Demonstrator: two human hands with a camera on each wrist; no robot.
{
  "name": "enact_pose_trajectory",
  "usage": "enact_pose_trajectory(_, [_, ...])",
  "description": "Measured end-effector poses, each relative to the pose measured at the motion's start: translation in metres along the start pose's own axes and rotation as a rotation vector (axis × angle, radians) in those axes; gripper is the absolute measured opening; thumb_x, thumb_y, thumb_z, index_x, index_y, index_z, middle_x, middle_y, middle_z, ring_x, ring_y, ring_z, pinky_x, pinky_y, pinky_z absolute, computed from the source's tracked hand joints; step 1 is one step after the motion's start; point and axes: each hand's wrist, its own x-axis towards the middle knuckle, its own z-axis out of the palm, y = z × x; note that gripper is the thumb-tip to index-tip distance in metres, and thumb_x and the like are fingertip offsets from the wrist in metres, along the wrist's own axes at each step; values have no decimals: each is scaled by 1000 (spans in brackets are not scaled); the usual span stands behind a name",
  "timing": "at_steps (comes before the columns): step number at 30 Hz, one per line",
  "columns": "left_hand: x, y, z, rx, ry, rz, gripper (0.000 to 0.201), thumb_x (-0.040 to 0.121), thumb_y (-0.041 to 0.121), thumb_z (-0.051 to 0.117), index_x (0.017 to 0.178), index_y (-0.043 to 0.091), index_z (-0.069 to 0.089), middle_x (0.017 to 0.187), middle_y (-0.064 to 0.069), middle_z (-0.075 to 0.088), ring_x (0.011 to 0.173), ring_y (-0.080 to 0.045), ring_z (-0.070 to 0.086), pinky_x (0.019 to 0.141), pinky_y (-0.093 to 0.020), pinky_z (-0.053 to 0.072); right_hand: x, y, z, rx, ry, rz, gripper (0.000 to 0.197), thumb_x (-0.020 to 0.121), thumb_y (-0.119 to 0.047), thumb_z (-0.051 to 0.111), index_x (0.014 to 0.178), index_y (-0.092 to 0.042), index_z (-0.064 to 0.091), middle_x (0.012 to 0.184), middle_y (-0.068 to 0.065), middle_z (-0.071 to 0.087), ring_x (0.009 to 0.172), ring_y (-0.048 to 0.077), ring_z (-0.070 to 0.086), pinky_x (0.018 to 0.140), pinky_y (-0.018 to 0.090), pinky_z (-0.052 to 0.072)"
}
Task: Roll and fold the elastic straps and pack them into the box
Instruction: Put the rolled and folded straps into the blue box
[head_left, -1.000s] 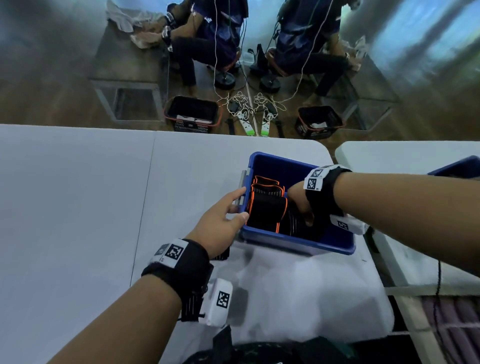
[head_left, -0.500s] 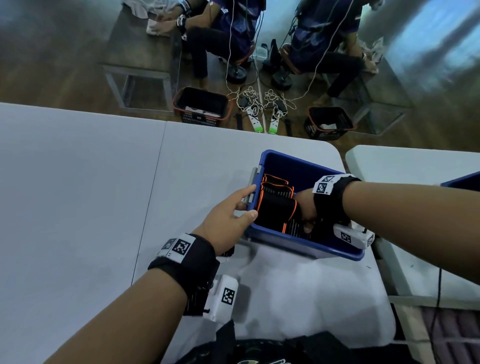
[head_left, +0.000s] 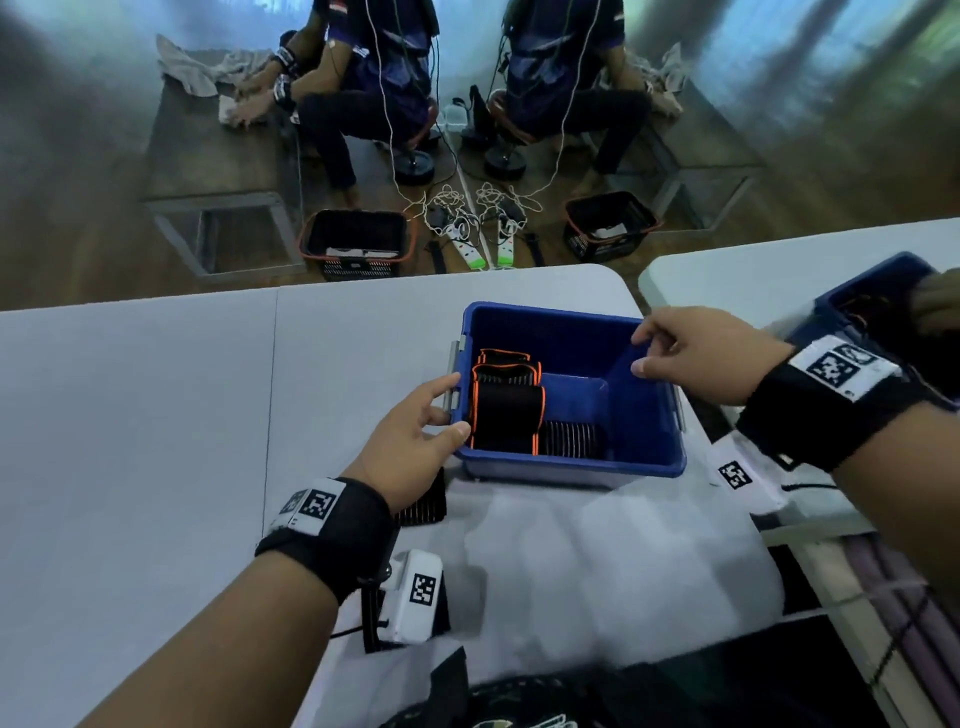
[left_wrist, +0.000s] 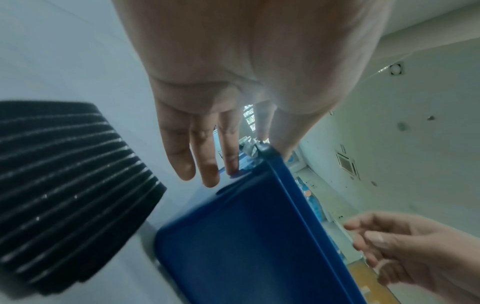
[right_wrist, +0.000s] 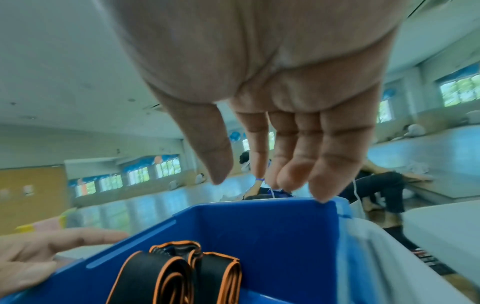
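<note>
Left hand (head_left: 410, 447): black fabric left wristband (head_left: 337, 535) behind it at 7 o'clock. White left tag (head_left: 311, 506) with two black square codes on the band's 10 o'clock edge. White left camera box (head_left: 415, 592) with one square code at 5 o'clock of the band, on a black bracket, with a thin black cord trailing.

Right hand (head_left: 706, 358): matching black right wristband (head_left: 815, 421) at 4 o'clock. White coded right tag (head_left: 841, 366) on top. White coded right camera box (head_left: 737, 475) at 8 o'clock of the band.

Dark garment (head_left: 623, 696) with pale print, at the 6 o'clock frame edge.

The bin (head_left: 647, 415) is smooth blue plastic, slightly glossy. The bands (head_left: 506, 423) are ribbed black cloth. The white table (head_left: 156, 441) looks matt.
</note>
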Motion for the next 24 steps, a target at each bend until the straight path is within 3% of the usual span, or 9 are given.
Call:
enact_pose_trajectory(4, [-2,3,-10,-40,-1,-86,35,105,29,44,138,40,51,115,2,70,102,-20,69,89,-36,56,-32,41,39,81,127,81,35,87,-32,70,118,-20,60,105,-2,59,85,15,58,76,30,44])
enact_pose_trajectory(7, [0,-10,-23,63,46,-203,34,101,24,54,134,30,55,116,0,68,104,-25,67,93,-42,55,-48,53,72,279,215,92,41,88,-23,69,126,-21,54,114,-2,57,89,14,58,78,30,44])
enact_pose_trajectory(10, [4,-24,-33,425,-115,-278,48,79,31,78,124,31,61,113,3,67,98,-18,67,95,-38,54,-57,59,99,421,318,105,43,89,-17,66,129,-22,53,120,0,55,98,15,58,88,39,53])
enact_pose_trajectory(12, [5,-27,-34,631,-249,-303,54,67,36,81,118,30,67,109,6,69,96,-14,67,96,-38,54,-58,59,112,449,387,93,43,90,-13,64,131,-18,54,123,3,53,101,13,57,90,43,55])
enact_pose_trajectory(17, [13,-20,-23,858,-337,-269,52,74,21,81,123,25,66,110,5,66,98,-14,64,90,-28,52,-63,59,132,448,587,38,32,88,-7,61,120,-12,62,119,6,58,108,24,54,96,48,49])
enact_pose_trajectory(20, [13,-20,-16,901,-374,-272,55,74,21,78,127,22,64,104,6,66,93,-13,65,79,-24,51,-61,58,137,468,622,44,32,88,-6,60,119,-12,63,119,7,59,108,26,53,95,44,48])
enact_pose_trajectory(24, [12,-22,-14,899,-361,-271,53,70,24,81,120,21,66,92,13,63,82,-4,64,66,-16,46,-61,58,142,468,675,32,32,86,-4,61,117,-11,65,116,7,60,104,26,53,90,28,40])
